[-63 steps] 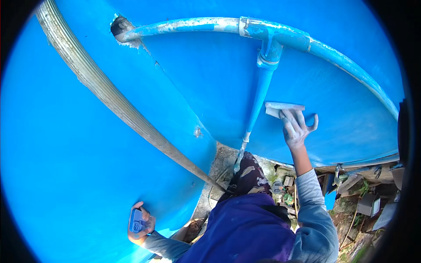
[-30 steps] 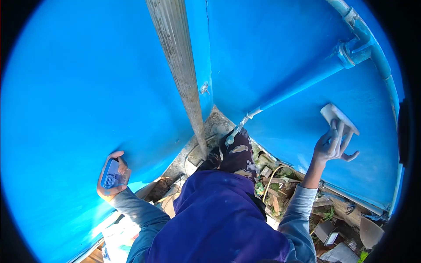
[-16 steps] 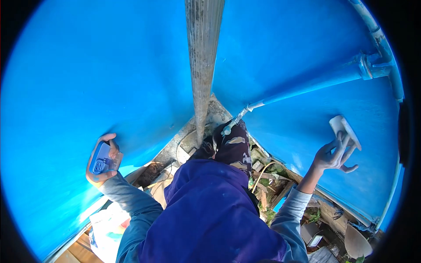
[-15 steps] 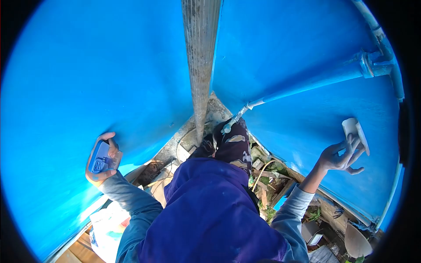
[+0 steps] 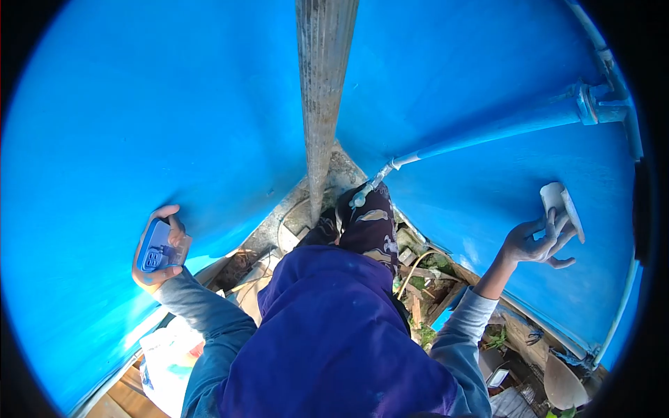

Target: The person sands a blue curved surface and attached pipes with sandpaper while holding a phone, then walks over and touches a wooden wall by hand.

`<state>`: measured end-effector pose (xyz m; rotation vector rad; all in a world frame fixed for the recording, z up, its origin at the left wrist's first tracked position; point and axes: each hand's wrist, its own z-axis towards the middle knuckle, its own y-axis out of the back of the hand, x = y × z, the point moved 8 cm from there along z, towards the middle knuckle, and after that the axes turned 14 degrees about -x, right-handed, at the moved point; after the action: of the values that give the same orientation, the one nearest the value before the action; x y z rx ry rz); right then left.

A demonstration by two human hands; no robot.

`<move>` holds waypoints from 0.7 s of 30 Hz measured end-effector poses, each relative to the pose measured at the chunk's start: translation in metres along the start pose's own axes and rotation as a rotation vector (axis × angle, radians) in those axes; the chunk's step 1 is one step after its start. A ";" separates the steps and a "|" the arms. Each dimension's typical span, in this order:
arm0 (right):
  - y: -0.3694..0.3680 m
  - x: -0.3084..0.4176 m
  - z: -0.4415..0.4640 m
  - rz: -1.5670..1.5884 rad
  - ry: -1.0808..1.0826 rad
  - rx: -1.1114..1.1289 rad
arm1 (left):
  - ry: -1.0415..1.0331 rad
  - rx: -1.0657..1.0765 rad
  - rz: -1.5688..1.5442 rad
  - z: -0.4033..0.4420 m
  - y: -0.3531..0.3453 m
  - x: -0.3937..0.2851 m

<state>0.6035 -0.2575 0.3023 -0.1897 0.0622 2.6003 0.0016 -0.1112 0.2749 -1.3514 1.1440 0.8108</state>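
My left hand (image 5: 159,245) is wrapped round a phone-like device (image 5: 155,252) with a clear part at its side, close to the blue wall (image 5: 125,139) on the left. On the right, my right hand (image 5: 540,240) grips a flat whitish block (image 5: 563,209) at the surface of the right blue wall (image 5: 481,195). My fingertips press on the block's near side, with one finger stretched away from it. What lies under the block is hidden.
A ribbed grey pipe (image 5: 322,90) comes down in the corner between the walls. A blue pipe (image 5: 502,129) with a tap (image 5: 359,198) runs along the right wall. Wood scraps, plants and a pale scoop-shaped piece (image 5: 563,383) lie low right; a white bag (image 5: 171,362) lies low left.
The view has swung, bringing the ribbed pipe to the middle. My right hand and block have moved right and lower in the picture. My left hand still holds the device.
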 end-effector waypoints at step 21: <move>-0.028 0.068 0.038 -0.015 0.310 0.098 | 0.026 -0.036 -0.121 -0.002 0.004 0.001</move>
<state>0.5553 -0.1964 0.3292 -0.5532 0.2969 2.5240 -0.0023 -0.1132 0.2734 -1.4502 1.0615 0.7316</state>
